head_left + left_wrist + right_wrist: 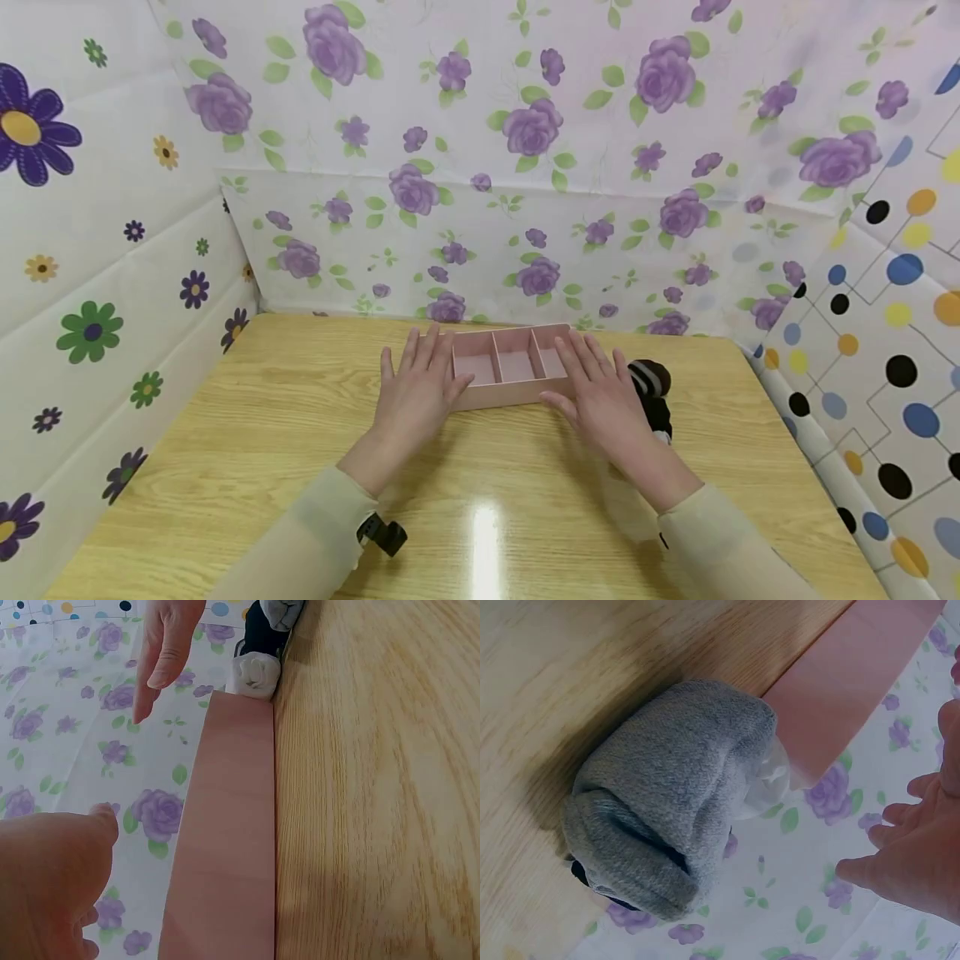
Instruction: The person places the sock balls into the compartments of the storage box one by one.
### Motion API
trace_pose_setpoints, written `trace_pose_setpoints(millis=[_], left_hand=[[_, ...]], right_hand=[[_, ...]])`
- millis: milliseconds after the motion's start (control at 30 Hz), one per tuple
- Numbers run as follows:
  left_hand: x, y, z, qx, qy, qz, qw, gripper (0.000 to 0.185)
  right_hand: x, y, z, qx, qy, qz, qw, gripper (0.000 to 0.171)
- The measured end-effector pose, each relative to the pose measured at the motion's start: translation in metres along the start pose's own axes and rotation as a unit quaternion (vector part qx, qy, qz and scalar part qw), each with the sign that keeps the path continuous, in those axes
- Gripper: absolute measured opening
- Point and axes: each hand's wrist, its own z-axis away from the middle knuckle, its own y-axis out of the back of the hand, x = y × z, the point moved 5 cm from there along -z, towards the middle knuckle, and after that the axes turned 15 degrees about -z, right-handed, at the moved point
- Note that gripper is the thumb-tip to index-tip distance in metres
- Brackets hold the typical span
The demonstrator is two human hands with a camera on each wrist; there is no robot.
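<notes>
A pink divided box (506, 395) sits toward the back of the table, its compartments facing up and bare where they show. My left hand (415, 390) is spread flat over its left end, fingers straight. The right hand (606, 407) lies likewise over the right end, thumb near the front wall. Neither hand grips anything. Just right of the right hand are rolled socks: a dark striped one (651, 378) and a black one (657, 412), partly hidden by that hand. The right wrist view shows a grey rolled sock (667, 750) close up, with a white one (769, 778) behind it.
The wood-grain table (300, 400) is bordered at the back by a cloth with purple roses (536, 127). Patterned cloths also stand at the left (90, 332) and right (903, 371). A black wrist strap with a camera (384, 533) sits on the left sleeve.
</notes>
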Motion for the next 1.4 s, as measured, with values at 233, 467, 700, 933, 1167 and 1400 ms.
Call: trace_pose_setpoints(millis=[233,467,700,933,1167,1400], left_hand=[[-0.005,-0.005,-0.002,-0.012,0.006,0.003,0.9999,0.078],[-0.010,-0.014,-0.003,-0.033,0.015,0.023,0.9991,0.079],[-0.013,-0.019,-0.006,-0.041,0.024,0.022,0.9986,0.084],[-0.014,-0.024,-0.007,-0.056,0.037,0.041,0.9969,0.089],[-0.017,-0.033,-0.008,-0.067,0.049,0.056,0.9950,0.091],[-0.019,-0.036,-0.007,-0.081,0.062,0.065,0.9927,0.094]], right_hand=[[0.004,-0.004,-0.001,0.001,-0.001,0.004,1.000,0.088],[0.008,-0.008,-0.002,-0.003,-0.004,0.001,1.000,0.087],[0.011,-0.011,-0.006,-0.007,-0.005,0.006,1.000,0.086],[0.020,-0.015,-0.010,-0.035,-0.027,0.007,0.999,0.086],[0.027,-0.017,-0.014,-0.033,-0.030,0.008,0.999,0.086],[0.028,-0.022,-0.016,-0.038,-0.032,0.007,0.999,0.086]])
